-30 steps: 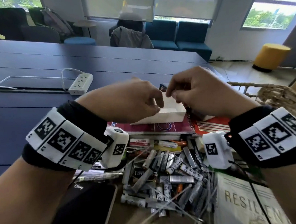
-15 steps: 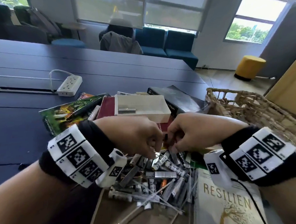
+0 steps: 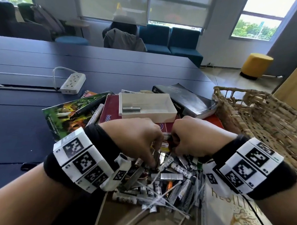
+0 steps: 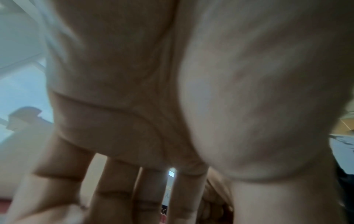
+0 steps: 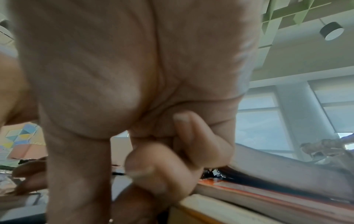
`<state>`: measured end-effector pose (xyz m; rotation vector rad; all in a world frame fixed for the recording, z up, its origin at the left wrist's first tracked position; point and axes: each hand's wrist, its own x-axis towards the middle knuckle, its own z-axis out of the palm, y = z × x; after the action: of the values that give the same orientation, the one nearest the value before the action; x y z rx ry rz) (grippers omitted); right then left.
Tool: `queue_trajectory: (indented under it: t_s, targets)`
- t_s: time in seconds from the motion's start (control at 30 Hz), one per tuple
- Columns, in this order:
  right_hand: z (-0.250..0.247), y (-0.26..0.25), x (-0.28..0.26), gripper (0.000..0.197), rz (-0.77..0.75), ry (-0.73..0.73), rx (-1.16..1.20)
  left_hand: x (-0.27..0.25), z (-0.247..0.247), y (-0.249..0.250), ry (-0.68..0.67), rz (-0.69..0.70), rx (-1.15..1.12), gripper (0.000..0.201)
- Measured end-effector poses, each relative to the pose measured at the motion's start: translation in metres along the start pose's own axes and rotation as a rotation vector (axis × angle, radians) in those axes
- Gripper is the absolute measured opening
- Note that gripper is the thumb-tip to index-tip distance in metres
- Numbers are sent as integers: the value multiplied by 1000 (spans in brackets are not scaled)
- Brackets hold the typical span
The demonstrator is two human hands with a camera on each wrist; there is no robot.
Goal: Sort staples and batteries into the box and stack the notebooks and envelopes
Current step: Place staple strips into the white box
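Nearest the body, below both wrists, a mixed pile of batteries [image 3: 168, 180] and staple strips [image 3: 171, 176] is seen heaped on the table [image 3: 23, 123], with a pale book [image 3: 233, 215] lying just right of the right wrist. The left hand [image 3: 136, 137] is lowered into the far edge of the pile, fingers pointing down and bunched at the tips; whether anything is pinched cannot be told, since the left wrist view shows only palm and straightish fingers. The right hand [image 3: 194, 137] is set just beside it, knuckles almost touching; in the right wrist view two fingers [image 5: 162, 171] are seen curled into the palm, but what the thumb and forefinger do is hidden, so its grip cannot be told either. Just beyond both hands the white box [image 3: 147, 106] is resting on a maroon notebook [image 3: 110, 110], holding so far one staple strip. Left of the left hand a green notebook [image 3: 67, 111] is lying askew; beyond the right hand a dark book [image 3: 184, 98] is seen, and right of it a wicker basket [image 3: 264, 118]. Step judged: picking the next staple or battery, sorting barely begun, stacking not yet started. Next move probably calls for a firm pinch on one small item, then a short lift forward over the box wall.
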<state>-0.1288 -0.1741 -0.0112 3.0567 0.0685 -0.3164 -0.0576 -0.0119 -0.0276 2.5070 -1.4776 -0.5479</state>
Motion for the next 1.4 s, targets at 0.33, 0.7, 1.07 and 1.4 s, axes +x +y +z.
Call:
queue_trajectory:
  t_s: [0.33, 0.7, 1.07, 1.4]
  targets:
    - [6, 1, 3, 38, -6, -47, 11, 2, 0, -2, -30, -5, -19, 27]
    - [-7, 22, 6, 18, -74, -123, 459, 3, 0, -6, -5, -12, 15, 34]
    - [-24, 34, 17, 16, -113, 276, 1091, -3, -14, -6, -76, 102, -227, 22]
    - [-35, 30, 59, 23, -24, 545, 1438, -5, -29, -11, -49, 32, -377, 24]
